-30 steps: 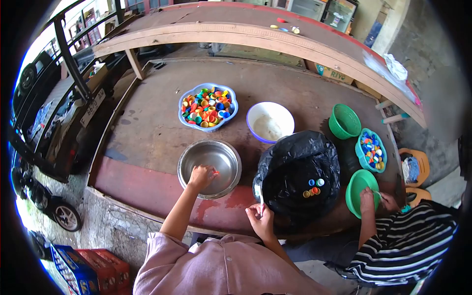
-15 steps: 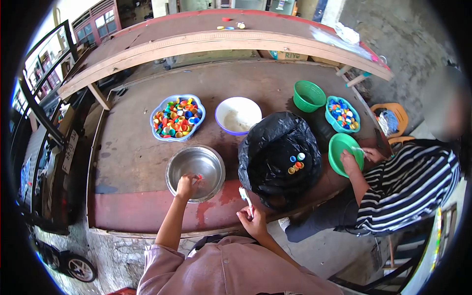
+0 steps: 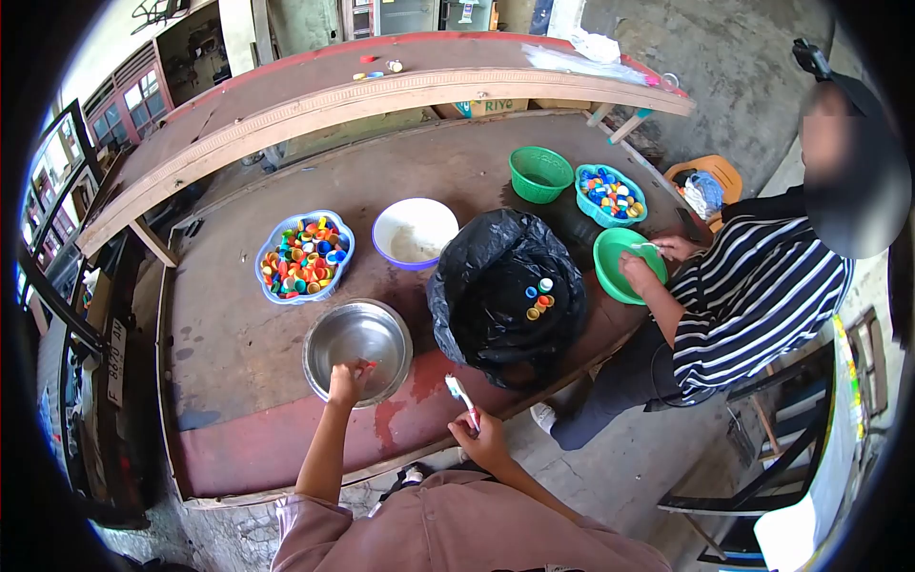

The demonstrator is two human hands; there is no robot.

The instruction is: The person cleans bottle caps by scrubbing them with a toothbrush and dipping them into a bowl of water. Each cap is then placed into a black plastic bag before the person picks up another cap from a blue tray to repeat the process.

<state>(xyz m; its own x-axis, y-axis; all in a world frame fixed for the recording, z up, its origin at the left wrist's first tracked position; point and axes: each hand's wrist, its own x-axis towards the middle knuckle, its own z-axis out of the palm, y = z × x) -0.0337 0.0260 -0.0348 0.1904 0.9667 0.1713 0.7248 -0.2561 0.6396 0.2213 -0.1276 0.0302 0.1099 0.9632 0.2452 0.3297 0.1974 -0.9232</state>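
My left hand is inside a round metal bowl, fingers pinching a small red bottle cap. A white and red toothbrush is gripped in my right hand, bristle end pointing up and away from me, just right of the metal bowl and over the table's front edge. To the right stands a container lined with a black plastic bag, with several bottle caps lying in it. Beyond the metal bowl sits a blue scalloped basket full of colourful caps.
A white bowl with a purple rim stands behind the bag. On the right, a co-worker has both hands at a green basin, near a green basket and a light-blue basket of caps. A raised wooden shelf crosses the back.
The whole view has shifted, so the table's things appear further left. My left hand still holds the red cap in the bowl, and my right hand still holds the toothbrush. The co-worker's head appears higher.
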